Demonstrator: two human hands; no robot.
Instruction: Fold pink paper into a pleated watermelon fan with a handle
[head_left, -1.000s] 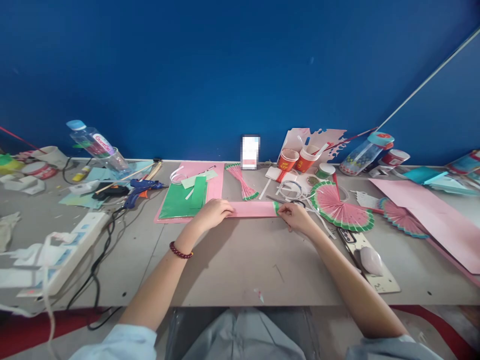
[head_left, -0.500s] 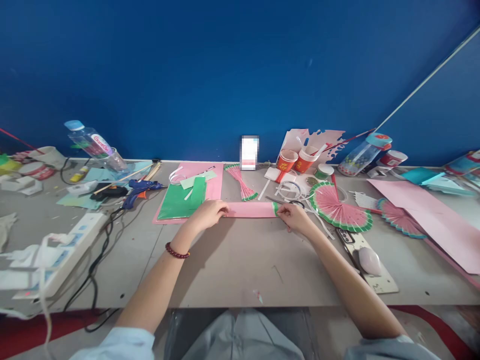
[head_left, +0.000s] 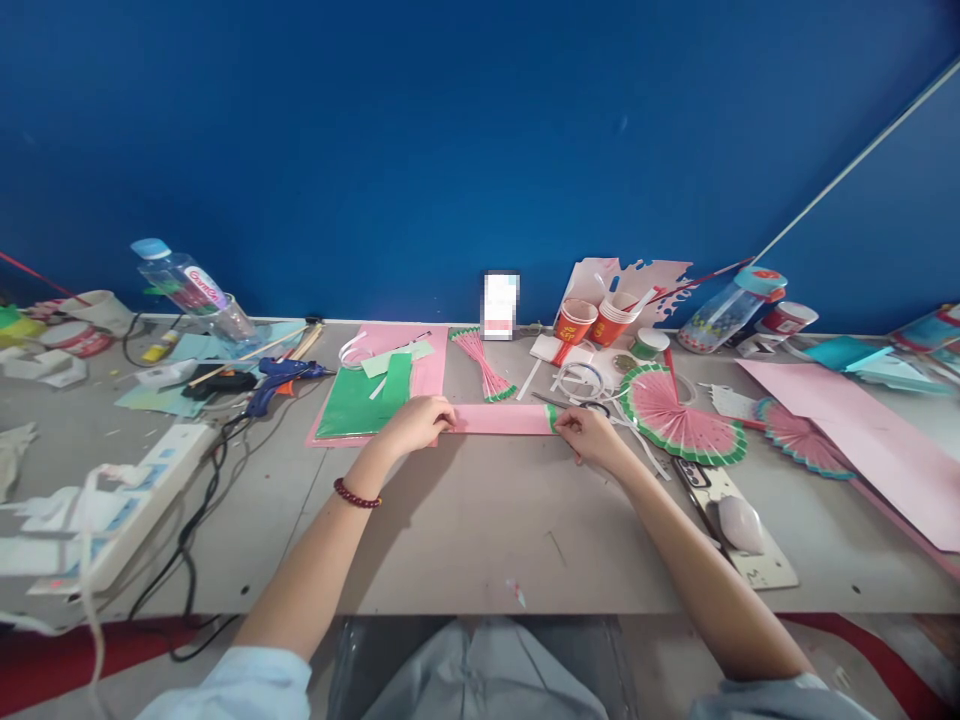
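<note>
A folded pink paper strip [head_left: 502,419] with a green and white right end lies flat on the grey table [head_left: 465,530]. My left hand [head_left: 416,424] pinches its left end, fingers curled over the paper. My right hand [head_left: 592,435] pinches the green right end, fingers pressed together. The strip is stretched between both hands, and a bead bracelet sits on my left wrist.
Green sheets on pink card [head_left: 367,395] lie behind my left hand, beside a blue glue gun [head_left: 281,378] and a power strip [head_left: 112,500]. Pleated watermelon fans [head_left: 679,415], scissors, red paper cups [head_left: 592,320], a phone [head_left: 731,515] and a large pink sheet [head_left: 870,435] are at the right.
My left hand has shifted slightly along the strip's left end; the strip and my right hand stay almost where they were.
</note>
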